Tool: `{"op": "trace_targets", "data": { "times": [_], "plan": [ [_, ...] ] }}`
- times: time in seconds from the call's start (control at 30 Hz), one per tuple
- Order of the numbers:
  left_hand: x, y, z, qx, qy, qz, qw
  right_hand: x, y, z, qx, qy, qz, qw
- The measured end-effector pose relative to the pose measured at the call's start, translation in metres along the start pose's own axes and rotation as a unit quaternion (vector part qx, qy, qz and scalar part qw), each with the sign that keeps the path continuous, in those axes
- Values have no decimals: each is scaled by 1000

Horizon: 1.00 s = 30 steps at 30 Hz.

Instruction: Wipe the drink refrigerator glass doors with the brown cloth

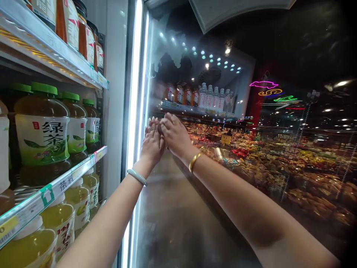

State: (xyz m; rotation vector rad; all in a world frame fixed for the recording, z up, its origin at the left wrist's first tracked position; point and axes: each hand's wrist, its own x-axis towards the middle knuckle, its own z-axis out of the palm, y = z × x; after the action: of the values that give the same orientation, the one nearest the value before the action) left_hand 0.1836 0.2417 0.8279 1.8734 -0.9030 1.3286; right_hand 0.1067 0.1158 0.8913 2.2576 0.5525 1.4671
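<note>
In the head view, my left hand (153,142), a pale green bangle on its wrist, lies against the glass door (173,197) of a drinks cooler, its fingers stretched upward. Right beside it, my right hand (176,134), with a gold bangle, is on the same glass, fingers extended and slightly bent. The two hands meet or overlap at the fingers; whether they touch each other I cannot tell. Neither hand appears to hold anything. A bright vertical light strip (134,85) runs just left of the hands.
At left, cooler shelves hold green-capped tea bottles (44,126), dark-capped brown drink bottles (90,44) and yellow-green drink bottles (60,219). A shelf edge (67,180) carries price labels. Bottles show reflected in the glass. At right are heaped packaged goods (264,163) and neon signs (270,92).
</note>
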Motion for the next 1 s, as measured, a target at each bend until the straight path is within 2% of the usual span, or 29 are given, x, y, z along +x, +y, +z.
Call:
{"op": "trace_targets", "data": {
  "times": [0.1, 0.2, 0.27, 0.33, 0.43, 0.5, 0.57, 0.63, 0.7, 0.83, 0.93, 1.0],
  "plan": [
    [-36, 2, 9, -4, -9, 61, 998, -61, -14, -2, 12, -6, -17, 1000],
    [-62, 12, 18, 13, -19, 118, 993, -101, -11, -20, -8, 31, 38, 999],
    [-68, 18, 23, 16, -17, 116, 993, -100, -7, -30, -20, 59, 92, 994],
    [-67, 22, 26, 7, -12, 93, 996, -87, -8, -29, -21, 75, 123, 989],
    [-64, 24, 31, -21, -3, 51, 998, -78, -17, -18, -7, 66, 100, 993],
    [-66, 27, 34, -32, 5, 47, 998, -92, -24, -13, -6, 54, 69, 996],
    [-71, 33, 37, -30, 16, 68, 997, -118, -28, -19, -16, 48, 55, 997],
    [-77, 41, 37, -25, 20, 99, 995, -144, -28, -33, -32, 50, 65, 996],
    [-81, 52, 37, -21, 21, 119, 992, -157, -22, -47, -48, 67, 100, 992],
    [-80, 71, 36, -19, 18, 121, 992, -143, -14, -56, -67, 114, 160, 978],
    [-82, 81, 40, -29, 6, 114, 993, -135, -17, -49, -74, 119, 151, 979],
    [-89, 87, 43, -41, 5, 106, 994, -147, -22, -48, -71, 106, 128, 983]
  ]
}}
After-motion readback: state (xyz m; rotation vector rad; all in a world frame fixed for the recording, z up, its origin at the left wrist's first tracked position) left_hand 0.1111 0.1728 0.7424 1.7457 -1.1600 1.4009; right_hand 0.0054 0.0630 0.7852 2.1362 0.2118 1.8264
